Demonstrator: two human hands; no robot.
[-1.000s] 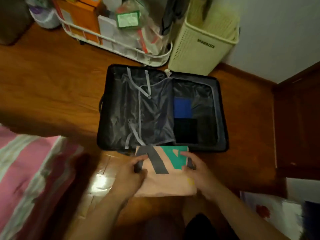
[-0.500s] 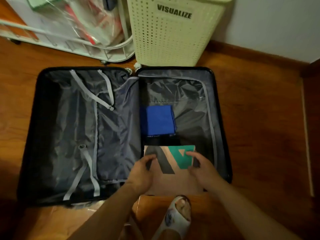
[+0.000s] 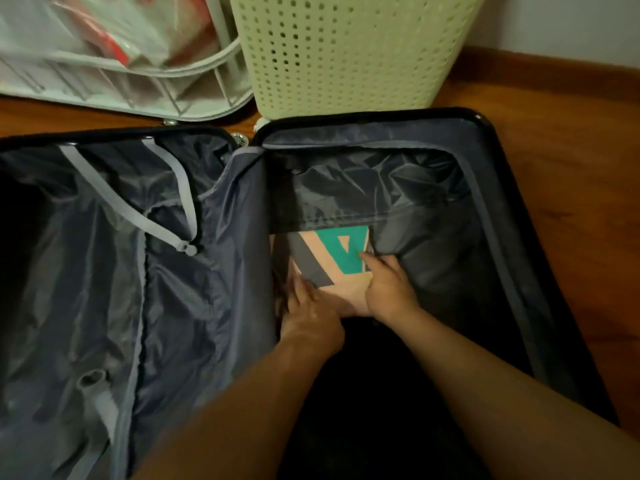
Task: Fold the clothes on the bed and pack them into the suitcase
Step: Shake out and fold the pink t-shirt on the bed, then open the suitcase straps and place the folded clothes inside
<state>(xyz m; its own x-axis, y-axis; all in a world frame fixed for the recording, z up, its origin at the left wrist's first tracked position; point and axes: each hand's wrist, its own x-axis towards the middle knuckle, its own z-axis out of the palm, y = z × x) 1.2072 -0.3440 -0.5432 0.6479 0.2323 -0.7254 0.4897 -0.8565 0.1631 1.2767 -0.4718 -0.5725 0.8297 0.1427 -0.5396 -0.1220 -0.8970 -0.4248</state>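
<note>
Both bare forearms reach forward from the lower edge of the view, side by side and angled slightly toward each other. The left hand [image 3: 310, 308] lies palm down, fingers extended forward and pressed flat at the left edge of the folded peach cloth with grey and teal shapes [image 3: 341, 268]. The right hand [image 3: 389, 287] rests on the cloth's right edge, knuckles up, fingers bent over it and thumb pointing forward on top.

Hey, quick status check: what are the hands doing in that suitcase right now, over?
Left hand and right hand both on folded peach shirt. Shirt lies inside suitcase, right half, by the centre divider. Nothing blocking it. Over.
</note>
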